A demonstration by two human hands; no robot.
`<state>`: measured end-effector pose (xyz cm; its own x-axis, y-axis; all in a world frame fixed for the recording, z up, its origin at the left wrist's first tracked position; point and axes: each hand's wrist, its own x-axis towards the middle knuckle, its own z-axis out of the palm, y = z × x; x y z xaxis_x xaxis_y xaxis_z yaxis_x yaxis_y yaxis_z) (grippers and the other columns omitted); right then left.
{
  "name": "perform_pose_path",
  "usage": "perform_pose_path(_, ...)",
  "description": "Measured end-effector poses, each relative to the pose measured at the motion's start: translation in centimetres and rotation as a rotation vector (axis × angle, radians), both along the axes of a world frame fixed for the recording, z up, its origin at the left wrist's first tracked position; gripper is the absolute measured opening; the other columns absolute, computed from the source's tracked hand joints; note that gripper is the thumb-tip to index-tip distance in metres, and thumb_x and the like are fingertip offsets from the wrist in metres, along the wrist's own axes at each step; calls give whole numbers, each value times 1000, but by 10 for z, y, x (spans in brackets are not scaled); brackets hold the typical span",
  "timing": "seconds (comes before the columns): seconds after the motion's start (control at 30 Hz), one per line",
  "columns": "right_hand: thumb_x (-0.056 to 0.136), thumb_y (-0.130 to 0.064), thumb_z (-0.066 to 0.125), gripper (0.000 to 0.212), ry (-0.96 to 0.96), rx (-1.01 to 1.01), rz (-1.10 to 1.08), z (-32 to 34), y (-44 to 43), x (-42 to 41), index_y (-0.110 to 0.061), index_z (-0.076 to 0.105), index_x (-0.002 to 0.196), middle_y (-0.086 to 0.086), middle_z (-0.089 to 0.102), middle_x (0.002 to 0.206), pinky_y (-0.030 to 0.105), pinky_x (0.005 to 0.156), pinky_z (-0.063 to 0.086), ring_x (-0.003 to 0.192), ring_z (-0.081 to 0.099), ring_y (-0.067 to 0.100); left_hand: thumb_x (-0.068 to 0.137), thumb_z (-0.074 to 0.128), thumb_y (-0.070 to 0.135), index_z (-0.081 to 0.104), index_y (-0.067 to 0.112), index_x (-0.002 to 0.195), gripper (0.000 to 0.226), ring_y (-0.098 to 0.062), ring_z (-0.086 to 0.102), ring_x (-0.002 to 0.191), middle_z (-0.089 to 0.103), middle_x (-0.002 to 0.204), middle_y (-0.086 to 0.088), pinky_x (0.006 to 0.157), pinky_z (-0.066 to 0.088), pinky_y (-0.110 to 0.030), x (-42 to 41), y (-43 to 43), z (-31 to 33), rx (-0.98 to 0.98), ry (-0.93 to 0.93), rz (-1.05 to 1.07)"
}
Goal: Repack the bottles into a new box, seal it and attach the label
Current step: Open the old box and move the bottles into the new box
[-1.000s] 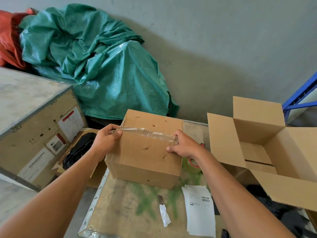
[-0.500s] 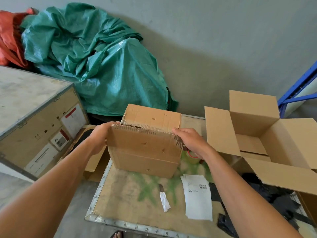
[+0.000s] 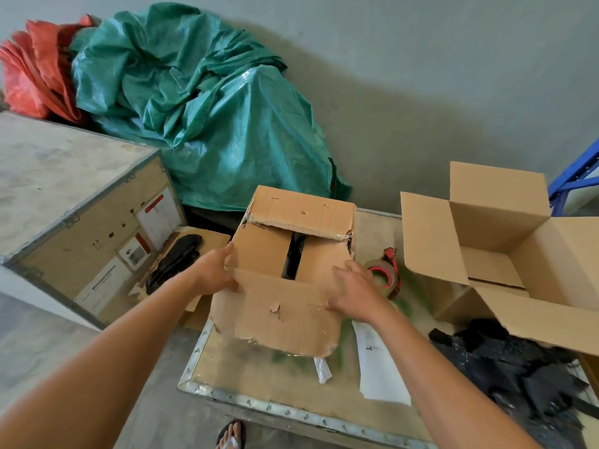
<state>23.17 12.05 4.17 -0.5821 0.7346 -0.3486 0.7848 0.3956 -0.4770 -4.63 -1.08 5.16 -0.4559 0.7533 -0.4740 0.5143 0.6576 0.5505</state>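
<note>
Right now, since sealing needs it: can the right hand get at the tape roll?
Probably yes: the tape roll lies uncovered right beside the right hand, which rests open on the old box.

A crumpled green woven tarpaulin [image 3: 207, 124] is heaped beyond the bench's [image 3: 227, 361] far edge; torn black plastic scraps [image 3: 505, 367] are piled at its right edge.
</note>
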Motion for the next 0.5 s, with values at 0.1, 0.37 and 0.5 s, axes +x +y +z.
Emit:
perform_pose_path(0.1, 86, -36, 75, 91, -57, 102, 43, -6, 0, -3, -19, 28, 161, 5, 16, 167, 44, 120, 25, 150, 16, 32, 80, 83, 16, 0, 20, 162, 117, -34, 39, 142, 37, 157, -15, 113, 34, -44, 6, 9, -9, 24, 90, 20)
perform_pose_path(0.37, 97, -43, 62, 72, 75, 210, -44, -18, 54, -34, -18, 32, 157, 9, 30, 158, 47, 116, 33, 146, 28, 33, 76, 87, 21, -14, 20, 160, 132, -32, 39, 139, 33, 157, -11, 114, 35, -46, -3, 15, -32, 90, 14, 32)
perform_pose_path(0.5, 99, -28, 66, 77, 137, 258, -64, -22, 85, -54, -18, 23, 162, 7, 13, 169, 44, 122, 23, 156, 13, 26, 66, 92, 41, -10, 23, 160, 140, -27, 50, 127, 46, 141, -3, 105, 42, -38, -8, 12, -37, 192, -113, 63)
